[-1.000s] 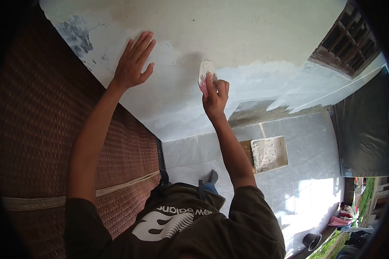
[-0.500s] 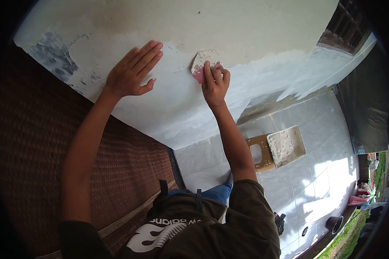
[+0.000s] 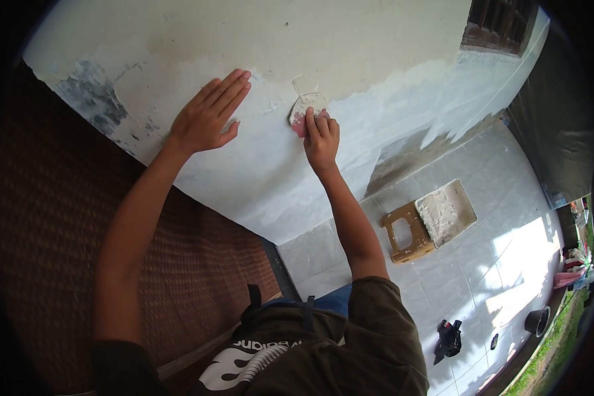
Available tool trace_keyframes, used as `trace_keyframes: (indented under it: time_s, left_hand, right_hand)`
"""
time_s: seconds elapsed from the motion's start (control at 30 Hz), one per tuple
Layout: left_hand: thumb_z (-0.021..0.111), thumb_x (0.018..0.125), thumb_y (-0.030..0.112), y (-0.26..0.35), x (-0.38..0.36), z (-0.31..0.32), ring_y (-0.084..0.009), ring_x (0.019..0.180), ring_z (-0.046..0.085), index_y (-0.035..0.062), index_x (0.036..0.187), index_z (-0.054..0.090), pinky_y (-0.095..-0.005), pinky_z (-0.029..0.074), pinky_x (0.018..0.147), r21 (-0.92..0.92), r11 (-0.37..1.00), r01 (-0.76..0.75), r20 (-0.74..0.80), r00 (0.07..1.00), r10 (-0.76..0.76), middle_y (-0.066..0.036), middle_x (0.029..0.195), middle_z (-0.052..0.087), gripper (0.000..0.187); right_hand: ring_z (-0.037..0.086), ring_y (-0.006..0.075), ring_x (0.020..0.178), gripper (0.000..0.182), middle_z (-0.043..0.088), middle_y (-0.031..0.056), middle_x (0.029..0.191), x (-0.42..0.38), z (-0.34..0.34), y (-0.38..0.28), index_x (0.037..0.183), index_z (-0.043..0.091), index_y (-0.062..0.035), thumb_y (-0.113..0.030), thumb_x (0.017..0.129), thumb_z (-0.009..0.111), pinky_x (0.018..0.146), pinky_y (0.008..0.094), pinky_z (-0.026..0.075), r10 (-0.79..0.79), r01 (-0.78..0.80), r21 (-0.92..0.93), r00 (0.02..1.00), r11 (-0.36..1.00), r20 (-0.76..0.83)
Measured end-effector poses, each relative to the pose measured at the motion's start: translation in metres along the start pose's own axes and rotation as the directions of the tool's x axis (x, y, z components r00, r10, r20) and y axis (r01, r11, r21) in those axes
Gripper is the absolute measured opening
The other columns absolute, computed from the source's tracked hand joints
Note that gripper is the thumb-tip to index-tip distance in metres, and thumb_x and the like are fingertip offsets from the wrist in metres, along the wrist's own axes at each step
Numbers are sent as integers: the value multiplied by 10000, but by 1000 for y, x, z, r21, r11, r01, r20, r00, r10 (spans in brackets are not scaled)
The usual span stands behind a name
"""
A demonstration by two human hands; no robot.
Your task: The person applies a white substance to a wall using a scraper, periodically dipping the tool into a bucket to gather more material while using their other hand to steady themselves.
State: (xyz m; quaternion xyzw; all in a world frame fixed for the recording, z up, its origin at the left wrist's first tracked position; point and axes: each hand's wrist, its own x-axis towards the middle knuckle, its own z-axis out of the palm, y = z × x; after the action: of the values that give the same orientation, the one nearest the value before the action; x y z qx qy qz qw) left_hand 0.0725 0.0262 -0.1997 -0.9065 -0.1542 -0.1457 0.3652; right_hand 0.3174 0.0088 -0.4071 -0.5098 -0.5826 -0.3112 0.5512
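Note:
My left hand [image 3: 208, 115] lies against the wall [image 3: 363, 39], its fingers stretched out and nothing in it. To its right, my right hand [image 3: 321, 140] grips a pink scraper [image 3: 300, 125] whose blade is coated with pale putty. The blade is against the wall, just below a small patch of wet putty [image 3: 307, 82]. White filler covers the lower band of the wall, and the part above it is cream. A tray of putty [image 3: 446, 211] rests at the edge of a tan stool [image 3: 408, 232].
A brown woven panel [image 3: 198, 244] stands at the left. Grey tiles [image 3: 416, 297] form the floor. A black bag [image 3: 448, 340] and a dark bucket [image 3: 537, 321] are at lower right. A barred window [image 3: 501, 23] is at upper right, beside a dark sheet [image 3: 554, 125].
My right hand has drawn the scraper a little down the wall, and putty now shows above the blade. The view has shifted, bringing the black bag more fully into sight.

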Motion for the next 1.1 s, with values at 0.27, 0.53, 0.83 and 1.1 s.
trace_keyframes:
  time_s: [0.27, 0.53, 0.83, 1.1]
  left_hand:
    - [632, 828, 246, -1, 5, 4, -221, 1498, 311, -3, 1477, 440, -386, 217, 1246, 36, 995, -93, 30, 995, 92, -112, 1598, 373, 721]
    - [599, 851, 312, 0, 6, 3, -203, 1509, 284, 1, 1487, 430, -376, 185, 1254, 128, 985, -118, 82, 991, 108, -103, 1608, 358, 728]
    - [563, 869, 368, 1, 7, 4, -180, 1518, 257, 13, 1494, 425, -366, 151, 1261, 185, 974, -127, 130, 986, 104, -81, 1619, 341, 732]
    - [561, 868, 358, 1, 6, 4, -177, 1515, 266, 19, 1499, 424, -364, 161, 1259, 182, 974, -134, 143, 984, 109, -76, 1619, 343, 729]
  right_hand:
    - [481, 265, 790, 506, 608, 95, 1045, -17, -22, -14, 1240, 695, -65, -99, 744, 788, 692, 347, 456, 126, -123, 47, 989, 991, -78]
    - [514, 285, 864, 551, 590, 86, 1014, 38, 1, -26, 1258, 673, -59, -27, 711, 731, 768, 386, 447, 65, -69, -27, 990, 997, -126]
    - [508, 275, 764, 596, 601, 103, 967, -21, -11, -36, 1276, 658, -31, 37, 692, 751, 693, 366, 453, 170, -170, -31, 985, 985, -8]
    - [474, 261, 737, 521, 568, 77, 871, 43, -18, -15, 1253, 677, -49, 22, 746, 774, 664, 357, 451, 176, -185, -28, 966, 982, -188]
